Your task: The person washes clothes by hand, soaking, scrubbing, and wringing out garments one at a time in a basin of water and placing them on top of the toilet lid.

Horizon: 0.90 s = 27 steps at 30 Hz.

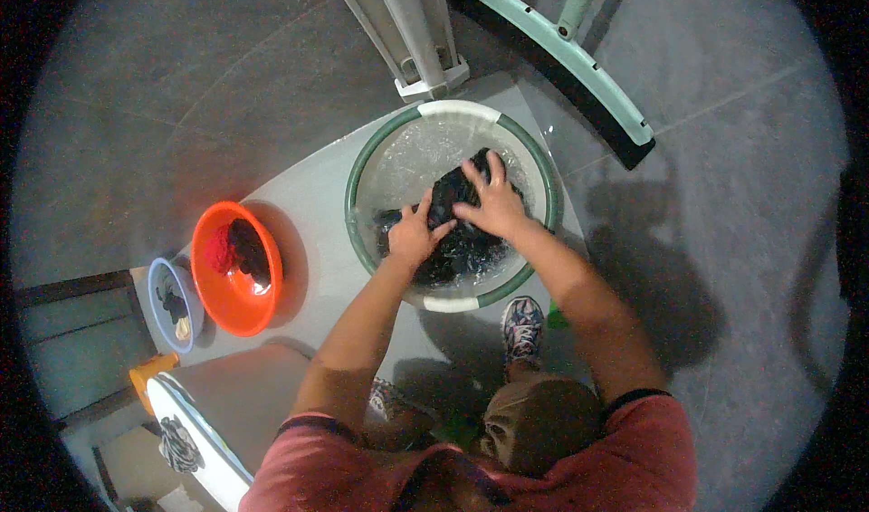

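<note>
Grey floor [109,150] surrounds a pale platform [321,191] bearing a blue basin [152,300] with dark and cream items, then an orange basin [231,311] with red and black cloth [249,251]. Dark fabric [448,195] lies in the green-and-white tub's [351,195] water [407,163]; left hand [412,239] and right hand [498,207] rest on it, open, fingers parted. Broad, even pressure should limit splashing.

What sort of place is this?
Probably a household wash area: dark cloth in a water-filled tub, an orange basin to its left, and a floor squeegee nearby.
</note>
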Each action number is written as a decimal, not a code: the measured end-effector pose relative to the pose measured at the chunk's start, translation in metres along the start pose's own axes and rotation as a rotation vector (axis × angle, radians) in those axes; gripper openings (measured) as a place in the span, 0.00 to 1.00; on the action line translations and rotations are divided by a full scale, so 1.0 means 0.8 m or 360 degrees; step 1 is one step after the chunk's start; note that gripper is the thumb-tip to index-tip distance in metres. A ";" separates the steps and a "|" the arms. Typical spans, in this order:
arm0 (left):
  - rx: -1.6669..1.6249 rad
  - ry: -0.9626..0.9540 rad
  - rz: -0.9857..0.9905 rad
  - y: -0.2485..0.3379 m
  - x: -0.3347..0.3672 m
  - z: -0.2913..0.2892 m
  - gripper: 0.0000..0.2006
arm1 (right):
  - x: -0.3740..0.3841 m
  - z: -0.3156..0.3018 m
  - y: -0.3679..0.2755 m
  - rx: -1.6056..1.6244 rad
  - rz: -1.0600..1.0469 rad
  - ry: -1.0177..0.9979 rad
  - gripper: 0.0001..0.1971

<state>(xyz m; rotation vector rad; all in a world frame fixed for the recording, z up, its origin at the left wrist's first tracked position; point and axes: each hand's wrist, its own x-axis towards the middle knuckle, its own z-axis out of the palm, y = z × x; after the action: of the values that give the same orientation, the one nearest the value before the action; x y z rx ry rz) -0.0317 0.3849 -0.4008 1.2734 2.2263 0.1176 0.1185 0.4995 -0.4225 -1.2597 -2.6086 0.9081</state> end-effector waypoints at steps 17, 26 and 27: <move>-0.1689 0.0108 0.0044 -0.037 0.004 0.019 0.15 | -0.024 -0.002 -0.154 0.0323 -0.1250 0.0541 0.10; -0.0928 0.0221 -0.0241 -0.024 0.006 -0.020 0.41 | 0.037 -0.021 -0.013 -0.0020 0.0468 0.0010 0.24; -0.0611 0.0209 -0.0131 -0.020 -0.004 -0.008 0.42 | 0.025 -0.021 -0.014 -0.0088 0.0356 0.0096 0.29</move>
<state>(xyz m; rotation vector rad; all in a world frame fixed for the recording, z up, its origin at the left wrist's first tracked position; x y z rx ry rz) -0.0459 0.3749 -0.4000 0.9871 2.2221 0.5819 0.1035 0.5166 -0.4059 -1.5925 -2.4994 0.8194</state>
